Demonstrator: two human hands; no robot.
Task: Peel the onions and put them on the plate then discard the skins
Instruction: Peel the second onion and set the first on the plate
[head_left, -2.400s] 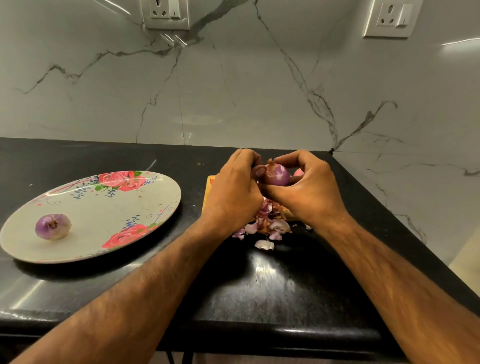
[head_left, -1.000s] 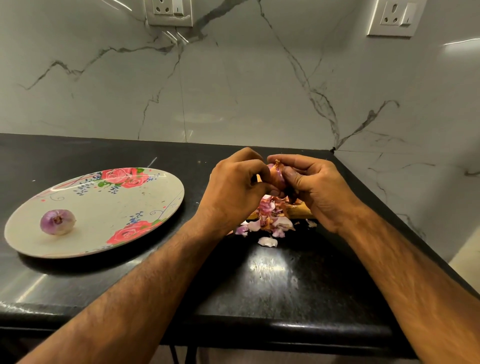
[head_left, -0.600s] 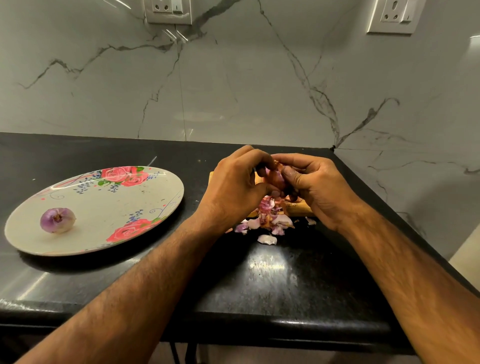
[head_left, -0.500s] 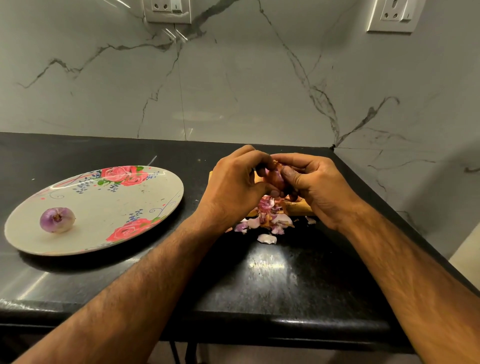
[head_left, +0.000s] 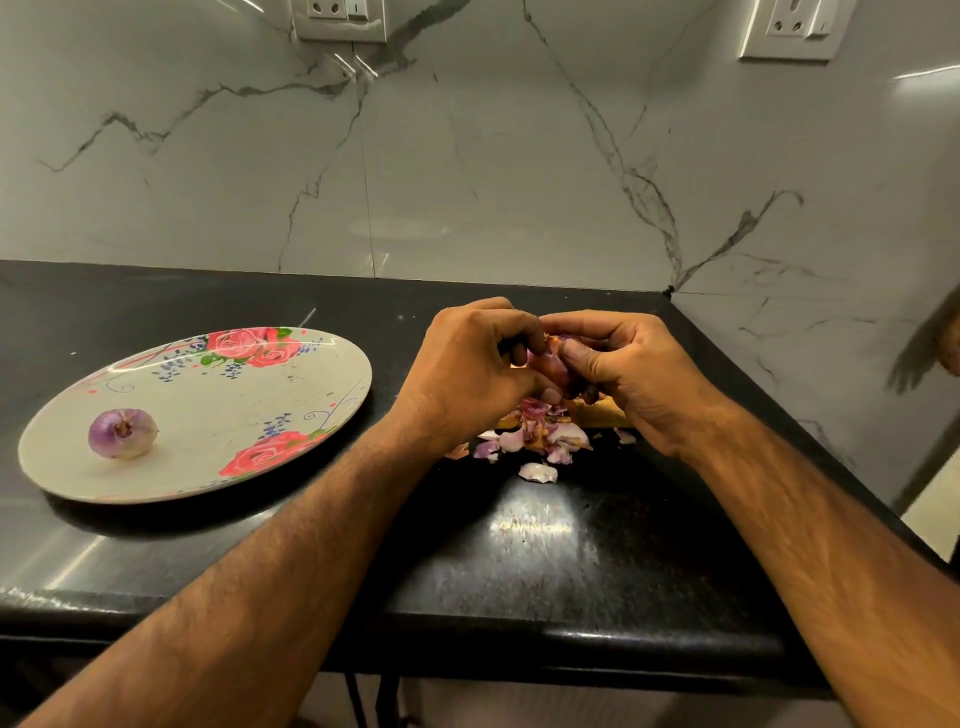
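A: Count on the plate?

B: One peeled onion (head_left: 122, 433), lying on the plate (head_left: 291, 384), well off to the left of the left hand (head_left: 467, 364).

A: And the hands?

B: Both are on a second onion (head_left: 553, 361), held up between them just above the bench (head_left: 519, 545). The left hand's fingers curl round its left side. The right hand (head_left: 623, 374) pinches it from the right, thumb across the front. Only a reddish-purple patch shows between the fingers, so I cannot tell how much skin is on it.

A: Skins?

B: A loose heap of skins (head_left: 535, 441) lies directly below the hands, spilling from a board (head_left: 608, 413) onto the bench. One stray flake lies nearer the person. None are discarded.

A: More onions waiting?

B: None in view, but the hands cover most of the board.

A: Progress, then?

B: My judgement: roughly midway. One onion is finished and plated, one is in the middle of peeling. Left to do: finish this one, carry it across to the plate, gather the heap and bin it.
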